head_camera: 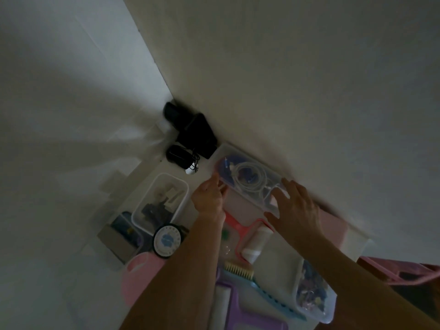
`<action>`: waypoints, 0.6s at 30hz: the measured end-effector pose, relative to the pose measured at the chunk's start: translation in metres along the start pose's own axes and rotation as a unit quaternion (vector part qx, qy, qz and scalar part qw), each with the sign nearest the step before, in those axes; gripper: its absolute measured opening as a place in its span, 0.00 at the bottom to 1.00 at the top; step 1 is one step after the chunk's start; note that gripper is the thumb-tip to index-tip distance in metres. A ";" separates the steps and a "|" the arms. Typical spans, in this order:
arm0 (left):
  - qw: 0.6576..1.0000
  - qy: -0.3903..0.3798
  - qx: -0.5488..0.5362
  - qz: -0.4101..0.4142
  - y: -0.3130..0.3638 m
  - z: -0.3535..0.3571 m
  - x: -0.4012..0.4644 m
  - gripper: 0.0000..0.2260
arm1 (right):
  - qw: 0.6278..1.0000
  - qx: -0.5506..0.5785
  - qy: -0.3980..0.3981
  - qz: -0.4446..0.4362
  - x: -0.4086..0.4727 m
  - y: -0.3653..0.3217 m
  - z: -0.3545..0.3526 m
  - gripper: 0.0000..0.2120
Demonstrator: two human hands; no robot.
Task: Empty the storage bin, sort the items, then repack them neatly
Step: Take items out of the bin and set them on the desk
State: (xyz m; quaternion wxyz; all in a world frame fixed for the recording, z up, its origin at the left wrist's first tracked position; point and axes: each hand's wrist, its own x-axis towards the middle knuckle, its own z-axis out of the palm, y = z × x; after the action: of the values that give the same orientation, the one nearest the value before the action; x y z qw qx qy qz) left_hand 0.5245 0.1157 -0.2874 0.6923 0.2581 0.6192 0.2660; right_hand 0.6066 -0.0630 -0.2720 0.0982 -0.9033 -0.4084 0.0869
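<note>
A clear plastic box [240, 160] holding coiled white cables lies against the wall on the white surface. My left hand [209, 196] holds the box's near left end, fingers curled at its edge. My right hand [295, 206] lies with spread, straight fingers on the box's right end. A second clear bin [142, 208] with small items stands to the left. Below my hands lie a coral-handled roller with a white sleeve [256, 241], a bristle brush [239, 270] and a clear box of small purple pieces [314, 294].
Black pouches and a black mouse with its cord [178, 156] sit in the corner. A round black-rimmed disc [167, 240], a pink item [140, 277], a blue comb-like strip [273, 298] and purple trays [252, 317] crowd the near side. A pink basket [404, 272] is at right.
</note>
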 end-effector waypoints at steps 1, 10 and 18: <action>1.000 0.004 -0.006 0.010 -0.001 0.001 0.000 0.10 | 1.000 -0.002 0.012 -0.010 -0.001 0.000 0.003 0.31; 0.997 0.005 0.070 0.037 -0.026 0.014 0.045 0.28 | 0.998 0.052 0.039 0.014 -0.010 -0.009 0.002 0.27; 0.960 -0.011 0.252 0.122 -0.002 0.025 0.085 0.21 | 0.864 0.371 0.023 0.339 -0.012 -0.009 -0.014 0.31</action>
State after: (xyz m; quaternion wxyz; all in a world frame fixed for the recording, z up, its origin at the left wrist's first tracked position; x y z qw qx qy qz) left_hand 0.5570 0.1720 -0.3478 0.5742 0.5006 0.6220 0.1813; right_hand 0.5951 -0.0677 -0.2556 0.4001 -0.8845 -0.0119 0.2397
